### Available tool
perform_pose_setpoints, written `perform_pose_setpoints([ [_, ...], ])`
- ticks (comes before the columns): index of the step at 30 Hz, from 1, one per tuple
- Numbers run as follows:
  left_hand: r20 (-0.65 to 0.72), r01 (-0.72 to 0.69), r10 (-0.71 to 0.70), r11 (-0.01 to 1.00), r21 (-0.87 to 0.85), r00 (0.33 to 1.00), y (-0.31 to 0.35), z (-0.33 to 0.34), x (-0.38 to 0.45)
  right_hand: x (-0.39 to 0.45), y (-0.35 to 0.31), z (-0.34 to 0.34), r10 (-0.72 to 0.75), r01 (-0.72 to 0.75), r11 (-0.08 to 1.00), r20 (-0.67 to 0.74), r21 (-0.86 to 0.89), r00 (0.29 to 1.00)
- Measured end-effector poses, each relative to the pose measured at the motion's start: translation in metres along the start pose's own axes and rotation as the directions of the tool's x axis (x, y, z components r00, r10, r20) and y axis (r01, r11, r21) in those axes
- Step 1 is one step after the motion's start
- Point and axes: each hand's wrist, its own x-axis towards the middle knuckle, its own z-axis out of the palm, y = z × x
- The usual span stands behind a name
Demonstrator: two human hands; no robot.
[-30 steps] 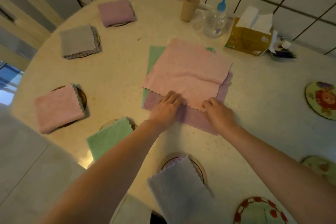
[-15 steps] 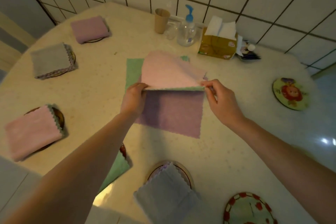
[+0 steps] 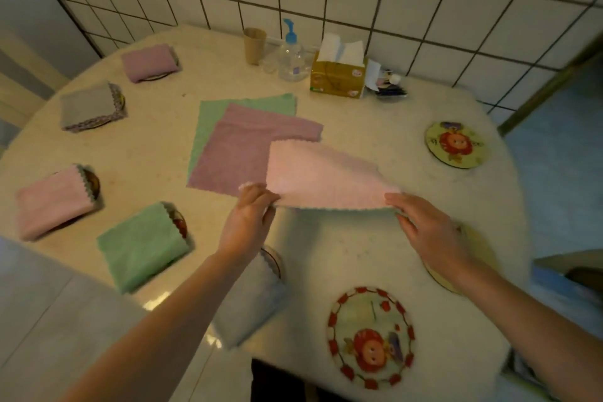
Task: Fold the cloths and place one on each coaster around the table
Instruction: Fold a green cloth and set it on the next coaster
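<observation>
Above the table (image 3: pixel 326 254), left hand (image 3: pixel 249 222) and right hand (image 3: pixel 424 228) each pinching the pink cloth (image 3: pixel 323 178).

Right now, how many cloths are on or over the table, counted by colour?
Pink: 2, one folded on a coaster, one held by the left hand and right hand at
Purple: 2, one folded, one flat
Green: 2, one folded, one flat
Grey: 2, both folded
Total: 8
</observation>
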Motion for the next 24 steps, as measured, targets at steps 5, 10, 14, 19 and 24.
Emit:
perform_pose_setpoints([
  [5, 0.159, 0.013, -0.02, 0.999, 0.045, 0.987, 0.058, 0.042, -0.103, -0.12, 0.027, -0.016, 0.036, -0.028, 0.997, 0.105, -0.071, 0.994],
  [10, 0.212, 0.04, -0.049, 0.998, 0.048, 0.976, 0.089, 0.056, -0.16, -0.195, 0.045, -0.01, 0.151, -0.161, 0.987, 0.282, 0.011, 0.948],
  [14, 0.265, 0.053, -0.075, 0.995, 0.09, 0.961, 0.095, 0.057, -0.179, -0.216, 0.048, -0.008, 0.172, -0.219, 0.971, 0.362, 0.093, 0.916],
  [19, 0.269, 0.207, -0.23, 0.972, 0.113, 0.935, 0.093, 0.046, -0.156, -0.194, 0.041, -0.014, 0.293, -0.364, 0.904, 0.293, 0.226, 0.91],
  [24, 0.297, 0.539, -0.491, 0.836, -0.107, 0.819, 0.082, 0.038, -0.096, -0.143, 0.045, -0.016, 0.505, -0.534, 0.766, 0.179, 0.357, 0.844],
])
